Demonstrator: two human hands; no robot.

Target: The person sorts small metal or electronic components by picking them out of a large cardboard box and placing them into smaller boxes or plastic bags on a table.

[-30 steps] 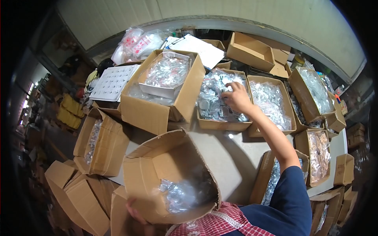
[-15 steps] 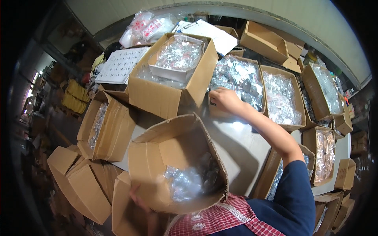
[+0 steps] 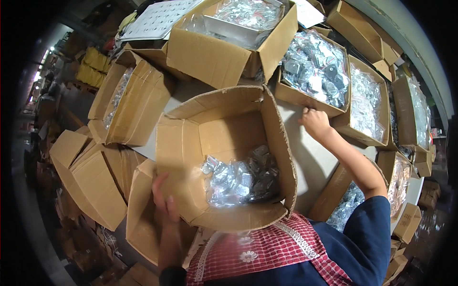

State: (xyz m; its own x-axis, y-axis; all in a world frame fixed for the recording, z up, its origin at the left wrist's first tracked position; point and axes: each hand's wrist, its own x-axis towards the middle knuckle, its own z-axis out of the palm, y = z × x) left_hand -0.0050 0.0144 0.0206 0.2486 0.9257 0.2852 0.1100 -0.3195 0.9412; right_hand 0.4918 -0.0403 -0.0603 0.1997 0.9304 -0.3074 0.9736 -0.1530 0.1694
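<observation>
Head view: packets [image 3: 234,181] are part-filling a carton [image 3: 234,128], left hand [image 3: 166,198] half-open, seemingly empty, right hand [image 3: 315,123] hanging curled, contents unclear, near a loaded box [image 3: 296,94].

Open cardboard boxes [image 3: 298,95] stand on a pale table [image 3: 309,167]

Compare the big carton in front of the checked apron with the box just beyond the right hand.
The carton looks deeper than the box. The carton holds a small heap of packets; the box is filled to about its rim. Both are open brown cardboard holding clear packets.
</observation>
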